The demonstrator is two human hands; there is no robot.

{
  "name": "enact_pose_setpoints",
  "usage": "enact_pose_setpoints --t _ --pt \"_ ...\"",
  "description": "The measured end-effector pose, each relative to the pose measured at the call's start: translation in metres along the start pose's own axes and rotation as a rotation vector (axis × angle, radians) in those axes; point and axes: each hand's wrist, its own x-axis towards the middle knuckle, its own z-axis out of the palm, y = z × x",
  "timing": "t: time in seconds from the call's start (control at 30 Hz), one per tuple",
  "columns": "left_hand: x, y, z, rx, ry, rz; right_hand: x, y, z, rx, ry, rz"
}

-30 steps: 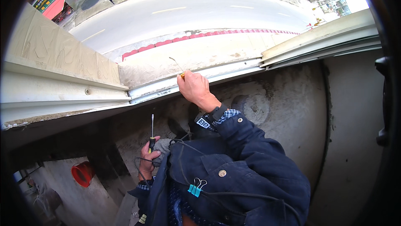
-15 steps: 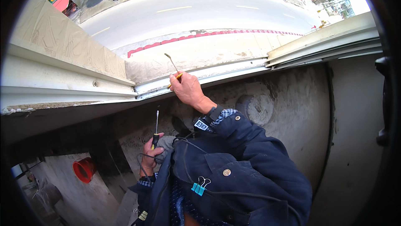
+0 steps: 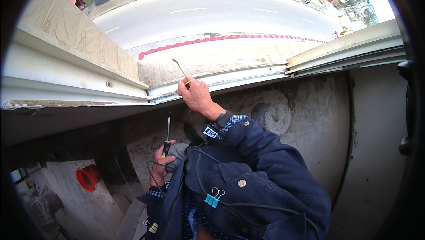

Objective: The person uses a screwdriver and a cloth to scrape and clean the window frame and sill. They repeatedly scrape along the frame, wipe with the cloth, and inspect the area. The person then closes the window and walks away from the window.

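My right hand [image 3: 198, 96] is over the white window frame's bottom track [image 3: 230, 78], near its left corner. Its fingers are closed round a thin tool with a yellow handle and a bent metal tip [image 3: 179, 68]. The tip points up and away, over the outer ledge [image 3: 212, 65]; whether it touches anything I cannot tell. Lower down, close to my jacket, my left hand [image 3: 158, 163] grips a black-and-yellow screwdriver [image 3: 166, 148] with its blade upward. A grey cloth [image 3: 178, 152] is bunched against that same hand.
White frame pieces rise on the left [image 3: 66, 74] and right [image 3: 345, 47]. Beyond the ledge lies a street [image 3: 221, 16], far below. Inside are a red bucket [image 3: 88, 178] at lower left and a round bucket with greyish contents [image 3: 276, 118]. A black cord [image 3: 265, 209] runs across my jacket.
My right hand and its bent-tipped tool have shifted slightly left along the track, toward the frame's corner. The left hand keeps its hold on the screwdriver. The whole view has moved a little.
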Motion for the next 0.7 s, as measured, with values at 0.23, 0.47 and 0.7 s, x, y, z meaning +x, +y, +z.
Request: enact_pose_setpoints --t 0.23,0.47,0.7 --pt "0.004 0.008 0.007 0.060 -0.012 0.004 -0.012 -0.009 0.016 0.184 -0.207 0.069" --pt "0.020 0.018 0.022 0.121 -0.083 -0.022 -0.016 0.002 -0.089 -0.085 0.162 -0.193" --pt "0.041 0.041 0.057 0.309 -0.116 0.039 -0.019 0.090 -0.251 -0.827 0.483 -0.156"
